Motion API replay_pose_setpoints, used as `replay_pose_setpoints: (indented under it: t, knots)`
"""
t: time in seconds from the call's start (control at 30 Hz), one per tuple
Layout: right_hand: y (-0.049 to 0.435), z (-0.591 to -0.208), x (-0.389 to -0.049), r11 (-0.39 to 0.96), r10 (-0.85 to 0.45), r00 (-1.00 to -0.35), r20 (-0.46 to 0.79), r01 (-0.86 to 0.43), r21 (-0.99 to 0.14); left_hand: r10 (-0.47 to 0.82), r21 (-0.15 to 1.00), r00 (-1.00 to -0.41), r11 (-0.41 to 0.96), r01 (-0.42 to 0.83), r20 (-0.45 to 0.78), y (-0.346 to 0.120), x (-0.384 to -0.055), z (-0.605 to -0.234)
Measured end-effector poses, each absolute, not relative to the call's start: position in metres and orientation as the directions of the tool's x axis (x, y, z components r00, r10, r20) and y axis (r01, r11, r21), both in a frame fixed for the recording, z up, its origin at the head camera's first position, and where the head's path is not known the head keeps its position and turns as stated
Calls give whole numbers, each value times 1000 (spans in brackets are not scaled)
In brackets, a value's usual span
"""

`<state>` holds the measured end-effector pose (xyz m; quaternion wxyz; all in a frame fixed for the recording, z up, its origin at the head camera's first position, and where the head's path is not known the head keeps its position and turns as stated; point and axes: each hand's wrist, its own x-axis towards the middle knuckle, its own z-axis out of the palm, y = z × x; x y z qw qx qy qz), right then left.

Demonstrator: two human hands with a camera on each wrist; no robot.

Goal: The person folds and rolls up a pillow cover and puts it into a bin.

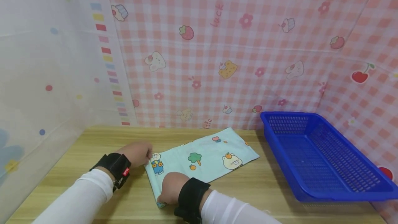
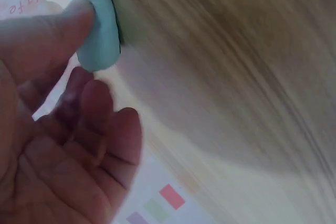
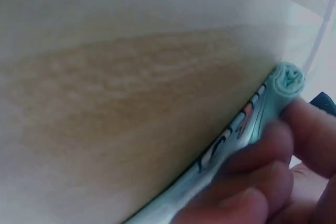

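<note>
A folded mint-green cloth (image 1: 208, 153) printed with cartoon bears, a tree and oranges lies slantwise on the wooden table. Its left edge is turned into a narrow roll (image 1: 152, 182). At the far end of this roll, my left hand (image 1: 140, 153) pinches the fabric; the left wrist view has the thumb on the rounded end (image 2: 102, 45), the other fingers curled below it. My right hand (image 1: 172, 186) grips the near end, where the right wrist view reveals a tight spiral of layers (image 3: 289, 80). The cloth's right part lies flat.
A blue plastic basket (image 1: 295, 186) with mesh sides stands at the right of the table. Behind the wooden table (image 1: 102, 137) hangs a pink checked curtain (image 1: 199, 61), with a white dotted sheet (image 1: 62, 61) on the left.
</note>
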<state>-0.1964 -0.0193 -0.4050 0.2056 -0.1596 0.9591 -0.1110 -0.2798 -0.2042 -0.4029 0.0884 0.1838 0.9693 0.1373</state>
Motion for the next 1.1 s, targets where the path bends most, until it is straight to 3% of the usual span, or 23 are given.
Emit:
replay_pose_setpoints:
  t: [0.2,0.4,0.77,0.97,1.1]
  knots:
    - [-23,-409,-191,910,-343,-893,-290,-239,-340,436,265,-900,868,420,-4,-210,-277,-410]
    - [-31,-414,-183,905,-408,-888,-212,-362,-224,509,243,-860,829,504,45,-221,-275,-414]
    - [-44,-416,-169,865,-485,-841,-238,-502,10,532,182,-846,828,530,40,-224,-272,-417]
    - [-46,-416,-168,872,-466,-856,-224,-488,49,519,198,-854,833,517,45,-223,-270,-418]
    - [-45,-416,-170,886,-448,-865,-226,-463,17,533,192,-844,824,534,61,-223,-270,-418]
